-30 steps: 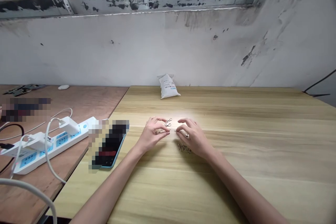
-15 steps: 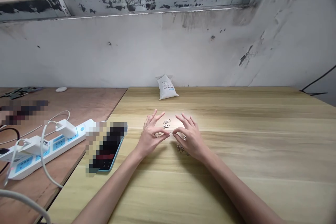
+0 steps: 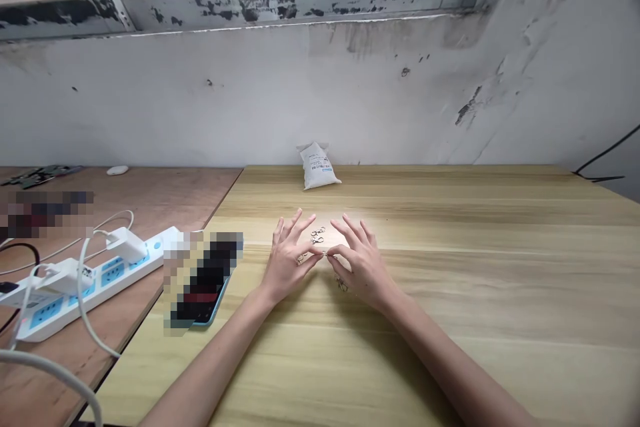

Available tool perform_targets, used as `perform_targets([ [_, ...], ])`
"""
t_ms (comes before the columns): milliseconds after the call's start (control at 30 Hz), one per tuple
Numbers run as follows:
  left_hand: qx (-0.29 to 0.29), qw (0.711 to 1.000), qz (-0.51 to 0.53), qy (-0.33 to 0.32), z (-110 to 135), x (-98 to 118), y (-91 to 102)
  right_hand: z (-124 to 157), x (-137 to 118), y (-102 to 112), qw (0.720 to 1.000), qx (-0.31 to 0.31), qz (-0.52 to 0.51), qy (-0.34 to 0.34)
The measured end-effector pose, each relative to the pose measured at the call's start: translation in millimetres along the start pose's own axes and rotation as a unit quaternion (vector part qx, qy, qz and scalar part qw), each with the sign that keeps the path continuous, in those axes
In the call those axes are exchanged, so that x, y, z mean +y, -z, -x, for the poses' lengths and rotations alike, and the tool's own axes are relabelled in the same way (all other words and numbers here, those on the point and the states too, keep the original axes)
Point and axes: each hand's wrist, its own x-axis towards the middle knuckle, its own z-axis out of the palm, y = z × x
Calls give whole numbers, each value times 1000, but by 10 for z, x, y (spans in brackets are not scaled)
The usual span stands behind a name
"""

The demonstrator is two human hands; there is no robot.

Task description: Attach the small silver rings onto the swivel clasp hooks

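Between my two hands is a small metal key-ring piece [image 3: 325,253], too small to make out in full. My left hand [image 3: 290,260] pinches its left end between thumb and forefinger, the other fingers raised and spread. On the right end, my right hand [image 3: 361,263] has the same pinch, its other fingers also lifted. Small metal clasps with rings [image 3: 317,235] lie on the table just beyond my hands. One more ring [image 3: 301,258] shows partly behind my left hand. Under my right hand, other metal clasps [image 3: 341,283] are mostly covered.
A white plastic packet [image 3: 319,165] stands at the table's back, near the wall. To my left lies a phone [image 3: 213,303], partly pixelated. Beyond it, a white power strip [image 3: 107,280] with plugged-in chargers and cables rests on a lower brown table [image 3: 170,197].
My right hand has shifted slightly left and now covers more of the clasps beneath it. Both hands keep their pinch on the small metal piece.
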Motion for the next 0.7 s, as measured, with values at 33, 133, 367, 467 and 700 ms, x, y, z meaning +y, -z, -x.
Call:
perform_targets([
  [33, 7, 1000, -3, -1, -1, 2, 1, 1, -4, 1, 1000, 1, 3, -2],
  [133, 26, 1000, -4, -2, -3, -3, 12, 14, 15, -12, 1000, 3, 3, -21],
  [367, 40, 999, -1, -25, -4, -12, 12, 29, 70, -75, 999, 17, -13, -31],
  [467, 42, 999, -6, -26, 0, -7, 4, 23, 71, -75, 999, 22, -14, -25],
  [700, 45, 998, -17, -29, -1, -9, 6, 23, 66, -59, 999, 18, -29, -28],
])
